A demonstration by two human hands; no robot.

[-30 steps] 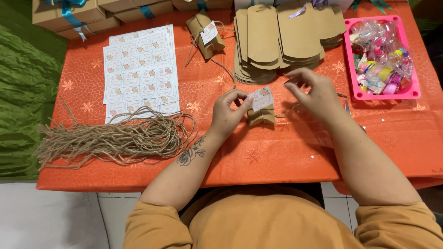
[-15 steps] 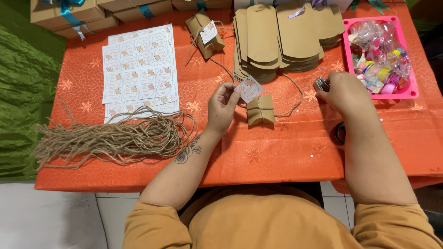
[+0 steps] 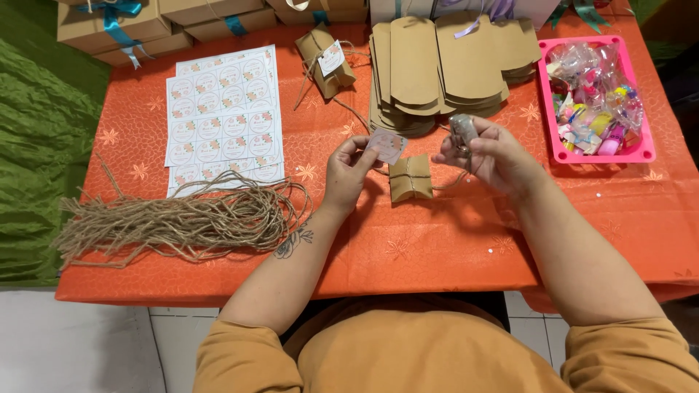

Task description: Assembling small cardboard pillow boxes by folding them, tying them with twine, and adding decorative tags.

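Observation:
My left hand (image 3: 349, 171) pinches a small pale paper tag (image 3: 386, 144) between thumb and fingers, just above a little brown pillow box (image 3: 410, 180) tied with twine. The box lies on the orange tablecloth (image 3: 437, 240) between my hands. My right hand (image 3: 499, 156) is raised to the right of the box and grips a small silvery tool (image 3: 462, 129). A strand of twine runs from the box toward my right hand.
A stack of flat brown pillow boxes (image 3: 422, 73) lies behind my hands. Sticker sheets (image 3: 222, 116) and a bundle of jute twine (image 3: 182, 218) lie at the left. A pink tray (image 3: 641, 154) of small trinkets is at the right. A finished tagged box (image 3: 328, 62) and ribboned cartons (image 3: 116, 25) stand at the back.
My right hand left the box, reached right toward the table's edge and came back holding the silvery tool. My left hand lifted the tag off the box.

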